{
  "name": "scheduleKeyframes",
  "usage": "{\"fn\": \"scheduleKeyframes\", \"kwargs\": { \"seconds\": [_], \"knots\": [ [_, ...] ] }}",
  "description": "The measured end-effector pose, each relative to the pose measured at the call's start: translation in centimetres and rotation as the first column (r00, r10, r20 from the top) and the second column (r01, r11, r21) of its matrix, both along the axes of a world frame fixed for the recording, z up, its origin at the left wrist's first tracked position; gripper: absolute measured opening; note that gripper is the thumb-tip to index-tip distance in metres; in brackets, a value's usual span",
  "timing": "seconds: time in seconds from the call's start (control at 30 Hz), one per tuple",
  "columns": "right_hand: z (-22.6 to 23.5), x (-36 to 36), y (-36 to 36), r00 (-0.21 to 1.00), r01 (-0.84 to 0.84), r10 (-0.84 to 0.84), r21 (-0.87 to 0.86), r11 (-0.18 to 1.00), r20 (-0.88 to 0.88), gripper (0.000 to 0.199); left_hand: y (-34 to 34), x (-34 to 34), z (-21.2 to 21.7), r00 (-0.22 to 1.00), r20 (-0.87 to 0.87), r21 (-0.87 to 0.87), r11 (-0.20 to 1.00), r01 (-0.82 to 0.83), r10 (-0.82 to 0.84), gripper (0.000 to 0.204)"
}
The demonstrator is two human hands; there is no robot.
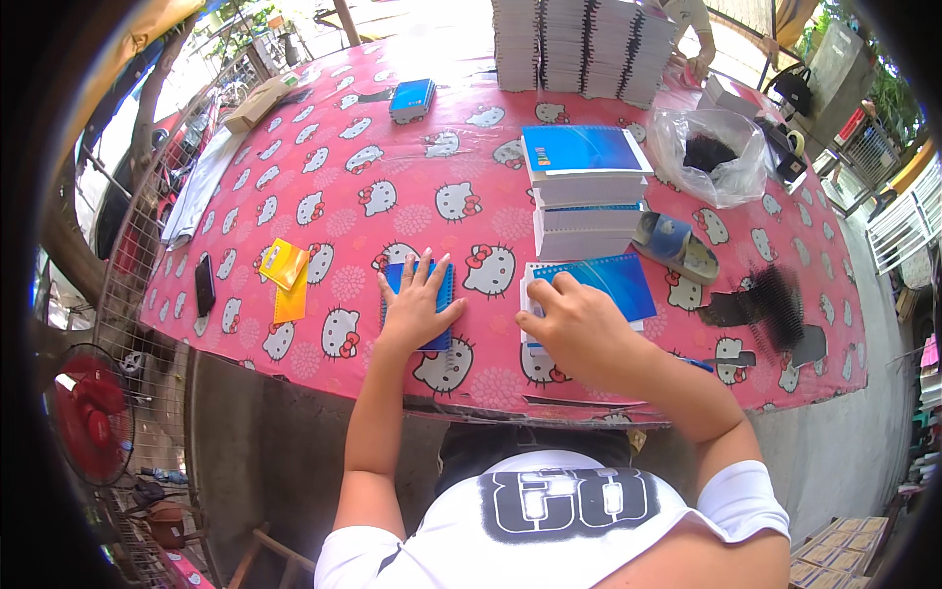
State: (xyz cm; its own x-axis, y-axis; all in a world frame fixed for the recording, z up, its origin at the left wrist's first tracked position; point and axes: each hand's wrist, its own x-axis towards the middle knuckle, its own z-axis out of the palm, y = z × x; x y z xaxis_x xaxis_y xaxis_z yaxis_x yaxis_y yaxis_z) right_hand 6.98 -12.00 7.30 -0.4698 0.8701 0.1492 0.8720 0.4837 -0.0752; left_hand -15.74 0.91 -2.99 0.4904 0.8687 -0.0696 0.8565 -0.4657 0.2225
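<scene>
L hand is flat, fingers spread over a small blue notebook near the front edge of the table, w/ its coil on the R side. R hand has curled fingers at the L side of a bigger blue cover lying on white pages; can't tell if they're pinching anything, the hand blocks it. IMO keep the L palm flat, light pressure, off the coil so it doesn't bend. For the R, I'd use fingertips only & keep sheet edges lined up. Watch the slipper just behind, tho.
</scene>
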Motion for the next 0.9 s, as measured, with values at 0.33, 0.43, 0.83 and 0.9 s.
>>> {"fn": "scheduleKeyframes", "kwargs": {
  "seconds": [0.33, 0.43, 0.83, 0.9],
  "knots": [
    [1.9, 1.1, 1.7, 0.99, -0.097, 0.067, -0.259, 0.961, -0.125, 0.028, -3.4, 0.5, 6.2, 0.803, 0.588, -0.108, 0.993, -0.042, 0.098, 0.052],
    [1.8, 0.8, 1.4, 0.995, -0.094, 0.081, -0.225, 0.97, -0.065, 0.035, -5.3, 1.4, 7.4, 0.588, 0.802, -0.114, 0.993, -0.015, 0.101, 0.041],
    [-1.1, 0.1, 1.0, 0.992, -0.101, 0.106, 0.077, 0.992, -0.068, 0.008, -6.5, 3.0, 6.7, 0.35, 0.915, -0.239, 0.969, 0.063, 0.203, 0.029],
    [-1.4, 1.1, 1.3, 0.974, -0.112, 0.114, 0.023, 0.993, -0.197, 0.01, -6.4, 3.8, 6.2, 0.352, 0.91, -0.267, 0.959, 0.095, 0.219, 0.031]
  ]
}}
